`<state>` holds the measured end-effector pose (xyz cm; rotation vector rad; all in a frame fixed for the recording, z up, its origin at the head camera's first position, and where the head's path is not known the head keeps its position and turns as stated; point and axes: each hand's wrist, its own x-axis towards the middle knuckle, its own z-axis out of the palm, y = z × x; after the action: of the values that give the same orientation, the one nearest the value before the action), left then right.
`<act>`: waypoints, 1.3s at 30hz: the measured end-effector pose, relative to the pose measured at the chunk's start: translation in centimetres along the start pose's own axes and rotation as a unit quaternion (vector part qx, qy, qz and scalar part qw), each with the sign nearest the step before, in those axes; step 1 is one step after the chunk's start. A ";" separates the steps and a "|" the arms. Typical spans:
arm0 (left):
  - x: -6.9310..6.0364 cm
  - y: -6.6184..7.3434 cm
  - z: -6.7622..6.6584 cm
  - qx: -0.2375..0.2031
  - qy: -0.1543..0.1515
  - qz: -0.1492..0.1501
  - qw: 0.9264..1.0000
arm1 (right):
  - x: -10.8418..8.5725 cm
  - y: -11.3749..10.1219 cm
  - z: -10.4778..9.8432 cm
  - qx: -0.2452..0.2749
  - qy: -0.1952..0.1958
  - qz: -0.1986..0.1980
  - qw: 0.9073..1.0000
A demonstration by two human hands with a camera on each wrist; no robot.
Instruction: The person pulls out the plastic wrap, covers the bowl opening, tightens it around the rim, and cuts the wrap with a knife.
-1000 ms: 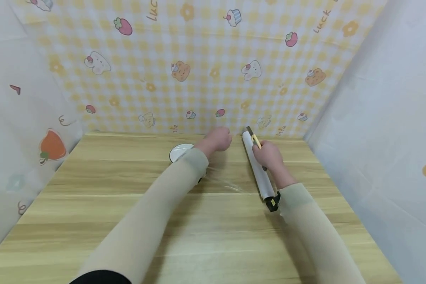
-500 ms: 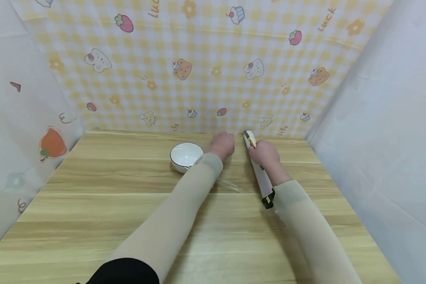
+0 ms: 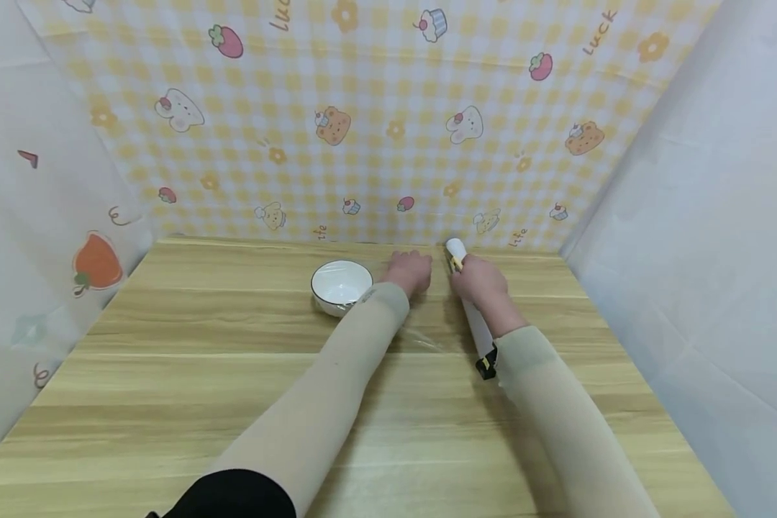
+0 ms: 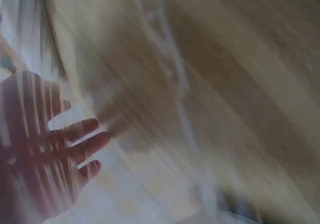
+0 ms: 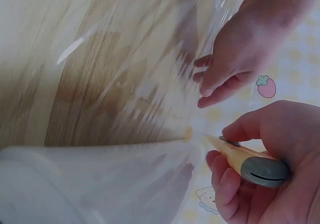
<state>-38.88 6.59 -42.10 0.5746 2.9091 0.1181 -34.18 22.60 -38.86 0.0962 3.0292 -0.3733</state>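
My right hand (image 3: 481,282) grips a yellow and grey utility knife (image 5: 245,163), its tip pointing at the edge of clear plastic wrap (image 5: 145,84). Beside and below that hand lies a white roll of wrap (image 3: 478,327) with a black end piece nearest me. The wrap stretches leftward from the roll over the table. My left hand (image 3: 409,272) is at the wrap's far edge, fingers spread and fairly straight; the left wrist view shows this hand (image 4: 45,144) through the film. Left of it stands a white bowl (image 3: 341,283) with a dark rim, partly hidden by my sleeve.
The wood-grain table (image 3: 168,374) runs up to a yellow checked backdrop (image 3: 362,158). White cloth walls close in the left (image 3: 52,216) and right (image 3: 699,230) sides.
My left hand has come slightly right and nearer, its fingers lowering from a fist-like pose, which uncovers the bowl. The knife has drawn a little nearer along the roll.
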 end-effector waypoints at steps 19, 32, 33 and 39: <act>1.1 -0.4 0.4 0.017 0.002 0.010 1.000 | 0.2 -1.5 0.9 -0.042 -0.012 0.001 0.999; 0.4 -0.1 0.2 0.039 -0.049 0.016 0.998 | 0.2 -2.0 1.5 -0.040 -0.001 -0.007 0.999; 0.3 -0.1 0.1 0.038 -0.046 0.018 0.998 | 0.2 -2.0 1.5 -0.042 0.001 -0.008 0.999; 0.6 -0.1 -0.2 0.054 -0.049 0.020 0.997 | -0.1 -2.2 1.1 -0.041 0.010 -0.013 0.999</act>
<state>-39.47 6.67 -42.04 0.6357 2.8224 -0.0598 -34.14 20.18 -39.38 0.0542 3.0633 -0.2503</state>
